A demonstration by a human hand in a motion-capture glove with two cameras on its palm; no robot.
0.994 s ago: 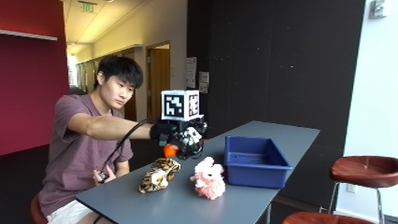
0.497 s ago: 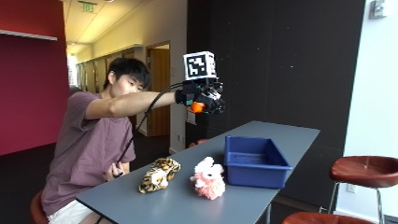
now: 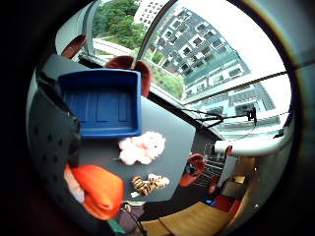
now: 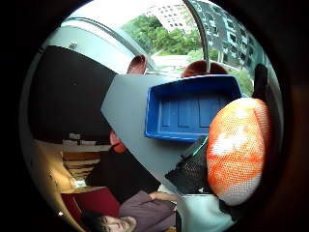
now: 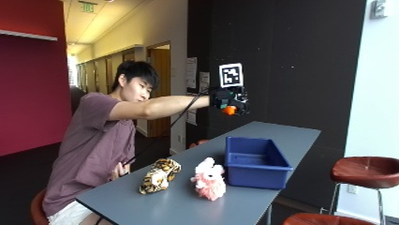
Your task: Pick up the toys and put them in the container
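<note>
The orange toy (image 5: 229,110) sits in the grip of the gloved right hand (image 5: 228,100), raised on an outstretched arm above the blue container (image 5: 254,162). From outside only a small orange spot shows under the glove. The thumb-side palm view shows it as a rounded orange and white mesh-covered shape (image 4: 236,150) with fingers curled beside it. The little-finger view alone shows all the toys together: the pink plush (image 3: 142,148) and the striped tiger (image 3: 149,183) lie on the grey tabletop (image 5: 187,204) beside the container. Brown stools (image 5: 365,169) stand near a dark wall.
</note>
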